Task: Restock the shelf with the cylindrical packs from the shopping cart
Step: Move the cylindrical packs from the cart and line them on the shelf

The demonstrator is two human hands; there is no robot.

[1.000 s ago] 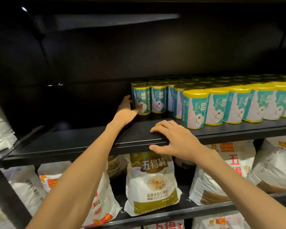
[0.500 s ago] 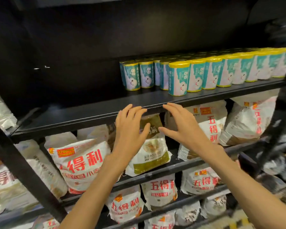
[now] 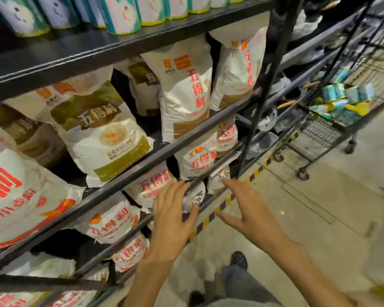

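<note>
On the top shelf (image 3: 80, 49), upper left, cylindrical packs (image 3: 120, 14) stand in rows; below it, white flour bags (image 3: 184, 89) fill the lower shelves; the left hand (image 3: 173, 216) and right hand (image 3: 248, 211) hover empty, fingers spread, before the lower shelves; more packs (image 3: 341, 100) lie in the shopping cart (image 3: 319, 131), far right.

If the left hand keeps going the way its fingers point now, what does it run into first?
Probably the dark shelf rail right past the left hand, with the white flour bags behind it. Depth is unclear from this one view.
</note>
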